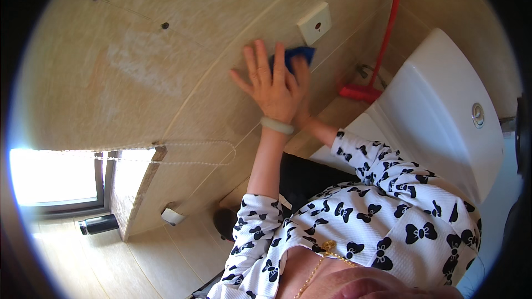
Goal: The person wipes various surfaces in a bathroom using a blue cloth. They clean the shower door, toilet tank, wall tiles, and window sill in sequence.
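My left hand (270, 86), with a pale bangle (276, 125) at its wrist, lies flat against the beige tiled wall (183, 66), fingers spread. Just to its right, and partly behind it, my right hand (302, 91) is smeared by motion and presses a blue cloth (303, 53) to the wall. Part of the cloth is hidden behind my fingers. Right above the cloth sits a square white wall plate (315, 23) with a dark round spot in its middle.
A white toilet tank (429, 91) with a round metal button stands at the right. Behind it, a red long-handled tool (360, 93) leans in the corner. A beaded cord (205, 143) hangs near the window (55, 174) at left. A black cylinder (98, 225) stands by the window.
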`<state>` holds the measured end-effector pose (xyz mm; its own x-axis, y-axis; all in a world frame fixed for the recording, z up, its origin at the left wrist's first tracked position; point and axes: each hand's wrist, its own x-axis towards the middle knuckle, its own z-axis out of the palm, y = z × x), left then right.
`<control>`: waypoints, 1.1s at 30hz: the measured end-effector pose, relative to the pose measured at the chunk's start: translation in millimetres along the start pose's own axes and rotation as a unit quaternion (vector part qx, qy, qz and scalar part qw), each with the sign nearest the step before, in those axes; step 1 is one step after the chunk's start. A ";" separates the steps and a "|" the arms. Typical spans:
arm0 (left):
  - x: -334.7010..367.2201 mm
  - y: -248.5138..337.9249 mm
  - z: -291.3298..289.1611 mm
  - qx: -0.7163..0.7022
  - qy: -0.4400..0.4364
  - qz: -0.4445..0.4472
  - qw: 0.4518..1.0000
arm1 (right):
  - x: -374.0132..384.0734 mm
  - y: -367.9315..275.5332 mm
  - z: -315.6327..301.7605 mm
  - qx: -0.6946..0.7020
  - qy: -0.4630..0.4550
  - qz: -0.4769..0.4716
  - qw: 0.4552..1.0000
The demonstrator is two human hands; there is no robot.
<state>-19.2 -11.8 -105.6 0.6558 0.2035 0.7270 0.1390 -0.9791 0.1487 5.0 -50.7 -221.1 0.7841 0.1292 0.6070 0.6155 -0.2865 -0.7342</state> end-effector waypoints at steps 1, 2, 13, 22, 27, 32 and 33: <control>4.5 -4.3 -8.1 0.013 0.036 0.001 0.999 | 10.0 -13.6 1.0 0.001 -0.021 -0.056 0.998; 9.3 -9.8 -17.9 0.024 0.089 0.020 0.996 | 22.6 -28.5 -0.9 0.010 -0.031 -0.115 0.993; 7.5 -43.8 -63.1 0.098 0.111 -0.075 0.986 | 139.2 -95.5 -34.0 0.058 0.038 -0.226 0.972; -29.6 -45.7 -90.2 0.117 0.021 -0.104 0.987 | 99.6 -90.4 -36.6 0.056 -0.048 -0.277 0.958; -17.6 -52.9 -99.1 0.114 0.095 -0.122 0.981 | 215.0 -180.0 -30.0 0.120 0.089 -0.401 0.904; -28.5 -61.1 -99.5 0.122 0.113 -0.130 0.977 | 176.8 -196.0 -18.4 0.082 0.013 -0.383 0.920; -32.9 -64.6 -99.5 0.125 0.121 -0.113 0.978 | 152.5 -185.7 -18.7 0.068 -0.003 -0.394 0.917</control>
<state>-123.6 44.4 -72.4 0.3966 0.3777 0.8367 0.4569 -0.8717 0.1770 8.8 4.6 13.5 0.0926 0.2510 0.9635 0.9947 0.0199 -0.1008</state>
